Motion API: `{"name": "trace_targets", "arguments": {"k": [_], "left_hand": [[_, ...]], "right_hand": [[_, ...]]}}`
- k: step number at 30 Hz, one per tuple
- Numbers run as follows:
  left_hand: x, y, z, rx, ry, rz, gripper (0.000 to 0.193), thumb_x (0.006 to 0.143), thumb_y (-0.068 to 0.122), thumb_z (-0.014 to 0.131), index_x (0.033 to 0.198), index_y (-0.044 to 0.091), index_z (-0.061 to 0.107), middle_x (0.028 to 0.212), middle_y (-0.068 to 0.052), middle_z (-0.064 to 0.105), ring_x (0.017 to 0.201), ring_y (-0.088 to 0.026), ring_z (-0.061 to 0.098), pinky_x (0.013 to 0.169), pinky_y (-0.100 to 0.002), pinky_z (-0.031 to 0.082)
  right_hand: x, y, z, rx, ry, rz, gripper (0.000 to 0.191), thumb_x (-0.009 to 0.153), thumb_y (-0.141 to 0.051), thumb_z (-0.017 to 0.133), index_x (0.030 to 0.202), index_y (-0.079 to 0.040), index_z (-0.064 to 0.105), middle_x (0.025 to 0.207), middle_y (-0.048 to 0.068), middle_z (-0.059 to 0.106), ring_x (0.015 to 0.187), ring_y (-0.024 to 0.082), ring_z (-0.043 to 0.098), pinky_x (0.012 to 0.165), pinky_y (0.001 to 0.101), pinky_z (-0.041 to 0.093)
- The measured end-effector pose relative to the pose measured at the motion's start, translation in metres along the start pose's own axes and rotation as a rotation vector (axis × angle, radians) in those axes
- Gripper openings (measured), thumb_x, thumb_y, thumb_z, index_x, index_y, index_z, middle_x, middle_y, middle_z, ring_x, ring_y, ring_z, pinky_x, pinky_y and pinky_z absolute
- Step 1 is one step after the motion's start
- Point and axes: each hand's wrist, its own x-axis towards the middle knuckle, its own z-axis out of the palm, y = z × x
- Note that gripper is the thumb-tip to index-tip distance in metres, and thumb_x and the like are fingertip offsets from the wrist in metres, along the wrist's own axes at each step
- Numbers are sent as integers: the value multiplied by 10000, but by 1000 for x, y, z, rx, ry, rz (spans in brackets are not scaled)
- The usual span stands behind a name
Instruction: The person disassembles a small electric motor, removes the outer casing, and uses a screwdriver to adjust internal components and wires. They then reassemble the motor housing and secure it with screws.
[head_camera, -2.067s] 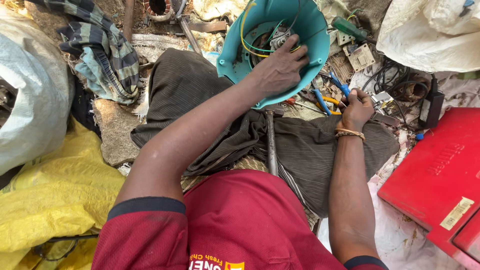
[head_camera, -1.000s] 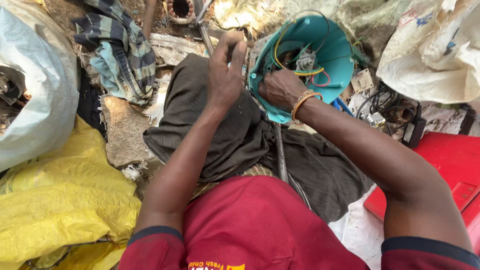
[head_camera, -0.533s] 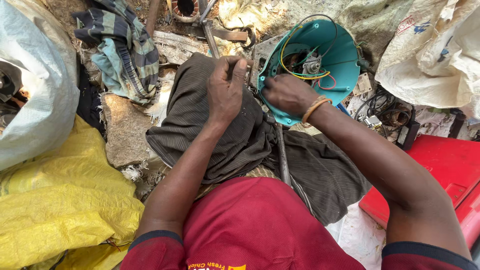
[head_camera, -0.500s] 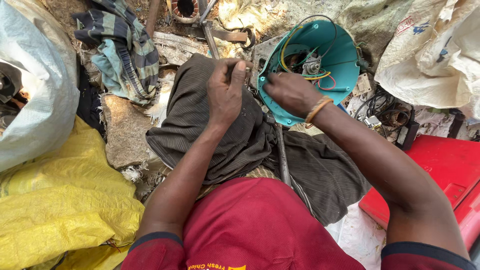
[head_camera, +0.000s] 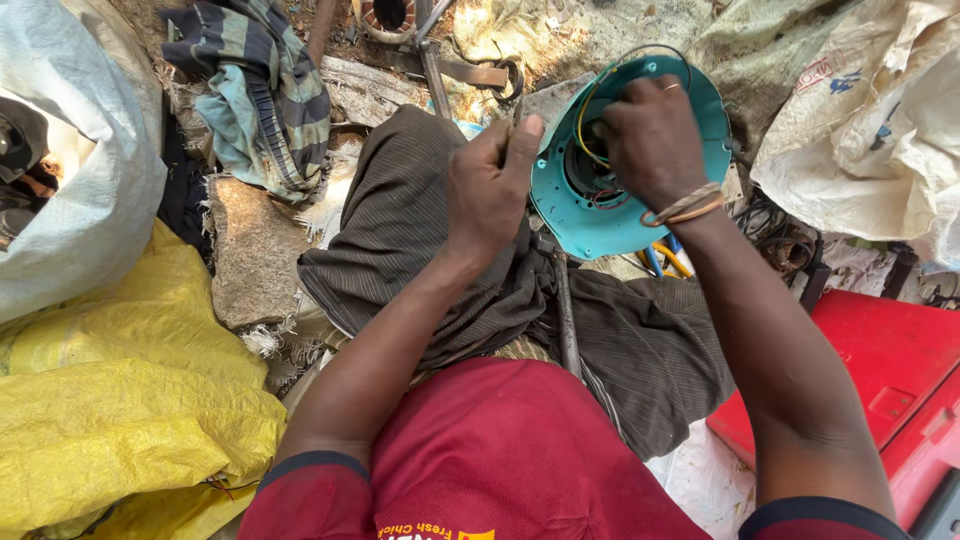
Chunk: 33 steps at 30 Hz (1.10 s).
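- The right hand (head_camera: 652, 140) reaches into the teal housing (head_camera: 620, 215), fingers curled down among its yellow and red wires (head_camera: 585, 125); what they pinch is hidden.
- The left hand (head_camera: 490, 185) hovers just beside the housing's left rim, thumb and fingers pressed together on a thin rod (head_camera: 506, 145) that can barely be made out.
- The housing rests tilted over the person's lap, on the dark trousers (head_camera: 420, 240).
- A red case (head_camera: 880, 370) lies at the right, a yellow sack (head_camera: 120, 400) at the left, and a striped cloth (head_camera: 265, 90) at the upper left.
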Motion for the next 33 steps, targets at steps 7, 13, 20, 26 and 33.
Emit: {"name": "trace_targets", "arguments": {"k": [7, 13, 20, 26, 33], "left_hand": [[28, -33, 18, 424, 13, 279, 417, 1002, 496, 661, 848, 109, 634, 596, -27, 606, 515, -158, 635, 481, -346, 451], [20, -34, 23, 385, -45, 156, 343, 1006, 403, 665, 870, 92, 615, 554, -56, 567, 480, -180, 616, 469, -398, 446], [16, -34, 24, 359, 4, 251, 326, 1019, 362, 654, 870, 84, 573, 590, -87, 536, 498, -235, 593, 490, -435, 427], [16, -34, 23, 365, 16, 228, 324, 1014, 365, 662, 869, 88, 577, 586, -85, 531, 493, -236, 591, 485, -443, 424], [16, -41, 27, 377, 2, 235, 314, 1020, 369, 650, 889, 91, 586, 583, -62, 526, 483, -208, 579, 476, -431, 429]], "right_hand": [[13, 7, 77, -307, -139, 47, 155, 823, -205, 725, 749, -71, 749, 829, 184, 686, 890, 371, 626, 786, 471, 491], [21, -2, 84, -322, -101, 116, 170, 769, -236, 724, 755, -67, 735, 830, 184, 681, 893, 369, 620, 759, 467, 477], [9, -4, 75, -164, 54, 50, 241, 760, -178, 751, 956, -40, 727, 1014, 178, 669, 974, 380, 607, 865, 476, 486], [13, -8, 73, -327, -42, 112, 237, 790, -203, 762, 940, -22, 736, 976, 195, 665, 926, 389, 612, 837, 488, 470], [11, -1, 79, -197, -2, 159, 217, 780, -218, 770, 892, -34, 743, 970, 184, 698, 919, 391, 617, 869, 490, 470]]}}
